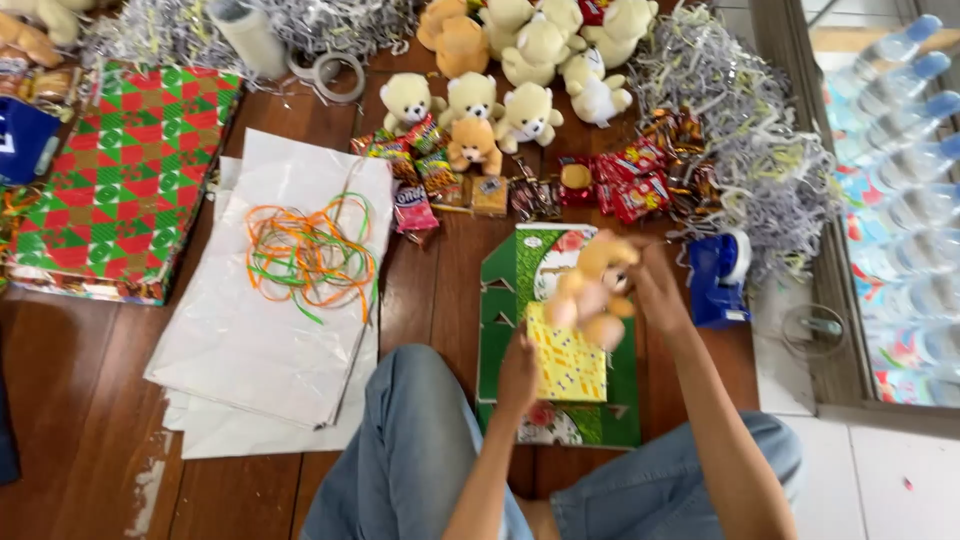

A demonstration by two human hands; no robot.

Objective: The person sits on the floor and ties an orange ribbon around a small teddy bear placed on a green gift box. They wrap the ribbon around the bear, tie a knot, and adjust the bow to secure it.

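I see my left hand (pixel 517 372) closed on the lower edge of a small yellow box (pixel 567 357), keeping it raised and steady. My right hand (pixel 655 290) grips a tan teddy bear (pixel 592 290) directly above that box. Both sit over a flat green carton (pixel 500 320) on the floor.

Both forearms reach forward over the green box (pixel 500 300) — left hand (pixel 518 375) curled closed at its near part, right hand (pixel 655 285) clenched above its far right corner.
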